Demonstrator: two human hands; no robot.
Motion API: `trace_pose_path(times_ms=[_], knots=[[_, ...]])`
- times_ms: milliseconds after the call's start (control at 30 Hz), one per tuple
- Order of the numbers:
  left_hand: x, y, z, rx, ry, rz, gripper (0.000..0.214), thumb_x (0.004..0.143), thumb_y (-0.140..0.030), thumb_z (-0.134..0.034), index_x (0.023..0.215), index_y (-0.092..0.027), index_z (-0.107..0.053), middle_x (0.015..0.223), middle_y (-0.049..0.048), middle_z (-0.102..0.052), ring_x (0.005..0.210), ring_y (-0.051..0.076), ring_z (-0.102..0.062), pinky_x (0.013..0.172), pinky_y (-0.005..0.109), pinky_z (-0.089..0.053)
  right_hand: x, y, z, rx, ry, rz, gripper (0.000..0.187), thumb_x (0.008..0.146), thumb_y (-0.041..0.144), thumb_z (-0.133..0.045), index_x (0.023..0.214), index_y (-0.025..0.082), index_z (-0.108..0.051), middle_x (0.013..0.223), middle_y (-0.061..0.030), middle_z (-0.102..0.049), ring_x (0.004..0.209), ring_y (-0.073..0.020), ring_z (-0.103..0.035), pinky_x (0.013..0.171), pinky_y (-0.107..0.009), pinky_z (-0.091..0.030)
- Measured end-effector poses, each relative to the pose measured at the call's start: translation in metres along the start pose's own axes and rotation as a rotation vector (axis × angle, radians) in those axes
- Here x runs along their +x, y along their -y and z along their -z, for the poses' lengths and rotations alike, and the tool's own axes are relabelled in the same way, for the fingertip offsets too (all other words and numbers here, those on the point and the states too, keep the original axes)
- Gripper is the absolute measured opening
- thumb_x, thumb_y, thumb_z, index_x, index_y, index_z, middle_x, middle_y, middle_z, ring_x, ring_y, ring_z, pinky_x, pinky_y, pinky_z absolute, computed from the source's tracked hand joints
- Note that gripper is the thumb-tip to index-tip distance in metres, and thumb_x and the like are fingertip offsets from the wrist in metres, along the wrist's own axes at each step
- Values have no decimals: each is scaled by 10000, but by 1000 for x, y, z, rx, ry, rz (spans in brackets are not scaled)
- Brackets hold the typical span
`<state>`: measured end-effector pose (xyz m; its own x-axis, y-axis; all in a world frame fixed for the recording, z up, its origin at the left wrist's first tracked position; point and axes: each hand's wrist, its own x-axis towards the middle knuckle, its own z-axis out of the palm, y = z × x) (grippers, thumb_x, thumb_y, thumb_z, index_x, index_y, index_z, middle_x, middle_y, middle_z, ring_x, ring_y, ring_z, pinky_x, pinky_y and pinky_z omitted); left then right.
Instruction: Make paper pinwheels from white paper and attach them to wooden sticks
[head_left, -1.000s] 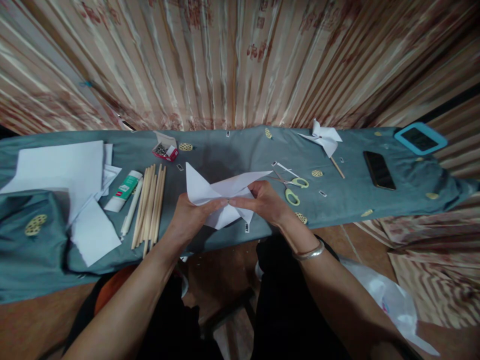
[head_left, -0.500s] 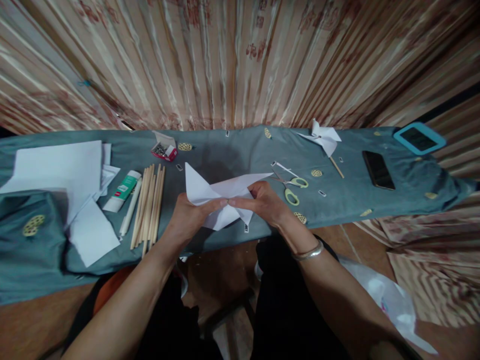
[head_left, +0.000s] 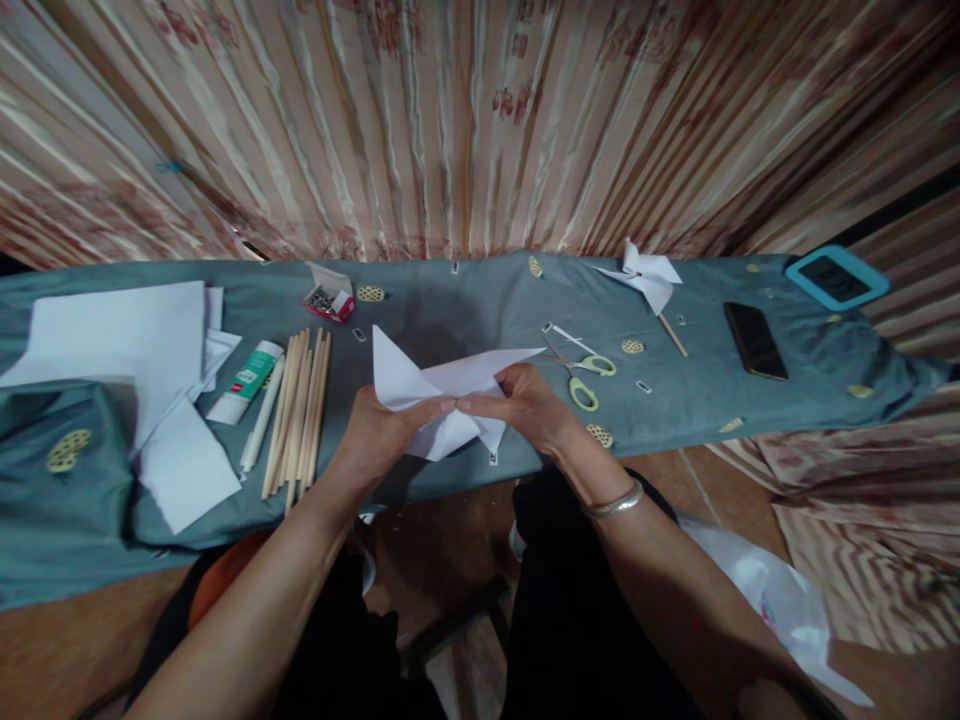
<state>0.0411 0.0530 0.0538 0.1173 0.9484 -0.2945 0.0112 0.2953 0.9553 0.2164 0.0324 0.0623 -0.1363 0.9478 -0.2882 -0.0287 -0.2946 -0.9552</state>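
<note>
A white folded paper piece [head_left: 442, 385] with pointed flaps is held up over the near edge of the grey-blue cloth-covered table [head_left: 465, 300]. My left hand [head_left: 386, 430] pinches its middle from the left, fingers closed on it. My right hand [head_left: 529, 405] pinches the same spot from the right, thumb and fingertips meeting those of the left. A metal bangle circles my right wrist.
Left of my hands lie several wooden sticks [head_left: 298, 410], a glue tube [head_left: 246, 381] and white paper sheets [head_left: 124, 335]. A small box of pins [head_left: 330, 298] sits behind. To the right are scissors [head_left: 583, 375], a finished paper pinwheel [head_left: 646, 275], a black phone [head_left: 755, 340] and a blue-framed device [head_left: 836, 277].
</note>
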Motion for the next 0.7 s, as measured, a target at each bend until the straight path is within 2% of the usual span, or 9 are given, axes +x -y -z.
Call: trace_pose_path(times_ms=[433,700], knots=[[0,0,-1,9,-15,16,323,466,-298,-869,708,-126,-742,716,89,-749,637,234,-687,571,290,-549,0,0,-2,18,-25,3,440,449,562,-871,680,213,-736,724,-7,-728,653,-174,-636,628,-292,-519],[2,2,1,-15,-20,-8,326,470,-292,-874,720,-125,-748,721,76,-753,631,208,-679,580,279,-541,1,2,-4,82,-28,6,417,458,482,-888,729,203,-738,743,-5,-738,662,-168,-642,655,-291,-523]])
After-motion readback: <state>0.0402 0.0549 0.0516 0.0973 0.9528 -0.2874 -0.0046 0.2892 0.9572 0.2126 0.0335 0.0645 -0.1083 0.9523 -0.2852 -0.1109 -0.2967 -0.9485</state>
